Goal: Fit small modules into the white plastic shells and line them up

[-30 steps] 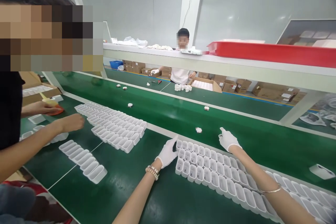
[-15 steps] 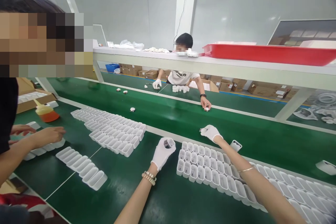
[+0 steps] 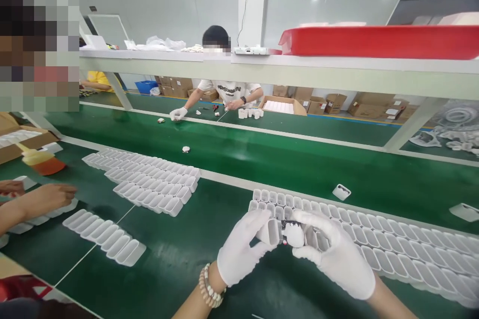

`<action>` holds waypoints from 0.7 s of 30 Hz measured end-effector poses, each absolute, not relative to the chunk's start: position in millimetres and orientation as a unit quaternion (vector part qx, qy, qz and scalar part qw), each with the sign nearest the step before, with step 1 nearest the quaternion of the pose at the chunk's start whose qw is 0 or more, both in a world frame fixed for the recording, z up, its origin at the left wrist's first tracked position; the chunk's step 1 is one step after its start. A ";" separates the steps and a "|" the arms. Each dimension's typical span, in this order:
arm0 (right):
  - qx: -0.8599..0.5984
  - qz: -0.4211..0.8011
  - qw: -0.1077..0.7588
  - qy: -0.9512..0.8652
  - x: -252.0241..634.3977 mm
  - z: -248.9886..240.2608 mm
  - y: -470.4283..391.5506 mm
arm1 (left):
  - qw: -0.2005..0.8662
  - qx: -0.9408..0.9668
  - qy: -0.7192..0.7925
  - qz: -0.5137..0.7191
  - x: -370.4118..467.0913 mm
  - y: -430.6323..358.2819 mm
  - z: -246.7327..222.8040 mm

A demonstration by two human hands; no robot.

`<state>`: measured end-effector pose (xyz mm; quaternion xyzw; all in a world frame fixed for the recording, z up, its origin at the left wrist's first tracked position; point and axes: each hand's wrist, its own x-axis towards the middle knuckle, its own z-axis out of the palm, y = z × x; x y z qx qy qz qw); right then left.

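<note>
In the head view, my gloved left hand [image 3: 245,244] is closed around a white plastic housing [image 3: 270,232], a hollow shell with rounded ends, its opening turned to the right. My gloved right hand [image 3: 333,249] grips a small white part with a dark board edge [image 3: 294,234], held right at the mouth of the housing. Whether the two pieces touch I cannot tell. A tiny red spot shows at the part's lower left. Behind and to the right of my hands stand rows of white housings [image 3: 377,237], partly hidden by my fingers.
More white housings [image 3: 149,179] stand left on the green table [image 3: 168,259]. One housing [image 3: 342,191] and a small white part [image 3: 186,149] lie on the green belt [image 3: 239,152]. A co-worker's hand [image 3: 48,202] is at left; another person's gloved hand [image 3: 178,113] is opposite. A shelf with a red tray [image 3: 377,42] crosses above.
My right hand has come back from the belt with the small part, and my left hand has moved right and down with the housing. The person opposite has shifted left. The camera view has shifted.
</note>
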<state>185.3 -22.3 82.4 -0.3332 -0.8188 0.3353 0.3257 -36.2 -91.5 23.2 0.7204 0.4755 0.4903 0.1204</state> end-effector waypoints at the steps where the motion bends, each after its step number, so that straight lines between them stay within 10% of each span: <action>1: -0.322 0.349 0.336 -0.813 185.1 80.3 -24.6 | 0.111 0.725 0.470 0.491 -36.3 -91.8 22.9; 21: -0.337 0.261 0.231 -0.875 177.3 77.3 -36.4 | 0.102 0.756 0.456 0.458 -34.9 -93.0 28.4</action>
